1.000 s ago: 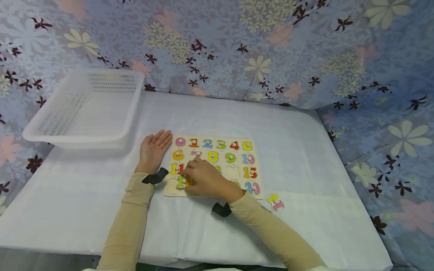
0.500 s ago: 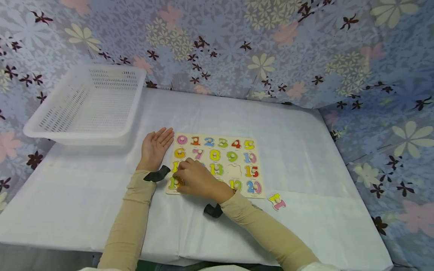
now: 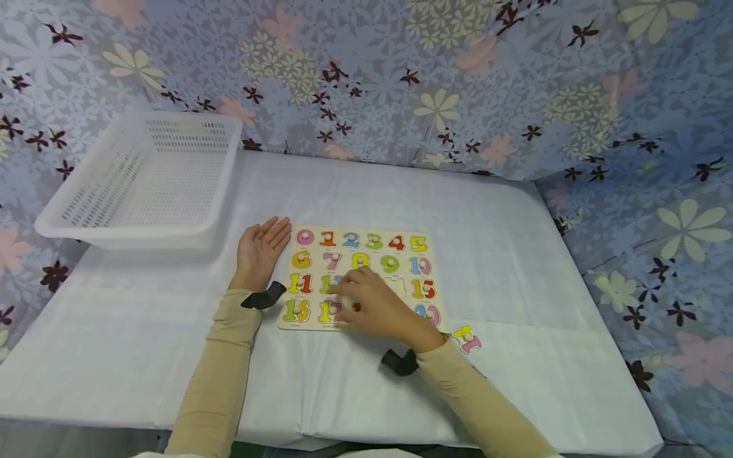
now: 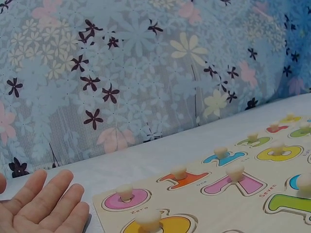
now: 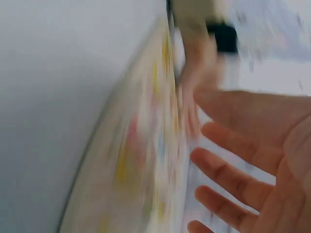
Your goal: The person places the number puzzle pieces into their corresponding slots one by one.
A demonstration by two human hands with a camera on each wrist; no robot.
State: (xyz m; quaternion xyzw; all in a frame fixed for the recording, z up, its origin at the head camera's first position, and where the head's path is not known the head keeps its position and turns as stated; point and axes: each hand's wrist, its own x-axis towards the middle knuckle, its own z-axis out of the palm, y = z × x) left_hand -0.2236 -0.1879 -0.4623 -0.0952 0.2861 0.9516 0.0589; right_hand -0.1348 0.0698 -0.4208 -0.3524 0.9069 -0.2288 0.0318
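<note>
A wooden number puzzle board (image 3: 401,254) with knobbed pieces lies on the table. Over its lower middle hovers my right hand (image 3: 375,305), fingers loosely bent and apart, holding nothing; it hides part of the bottom rows. The 16 piece (image 3: 296,311) sits in the lower left slot, beside the 17 piece (image 3: 328,312). An unfilled recess (image 3: 395,286) shows left of the 15 piece (image 3: 424,289). Off the board's lower right corner lies a loose yellow-and-pink piece (image 3: 467,339). My left hand (image 3: 258,254) rests palm up at the board's left edge, fingers extended; the left wrist view shows its fingers (image 4: 53,199).
A white perforated plastic basket (image 3: 143,184) stands at the back left of the white-covered table (image 3: 515,394). Flowered cloth (image 3: 366,83) hangs behind the table and along its right side. The right wrist view is blurred by motion.
My right hand first carried the 16 piece left to the lower left slot. It has since let go and moved back right over the board. My left hand stays put.
</note>
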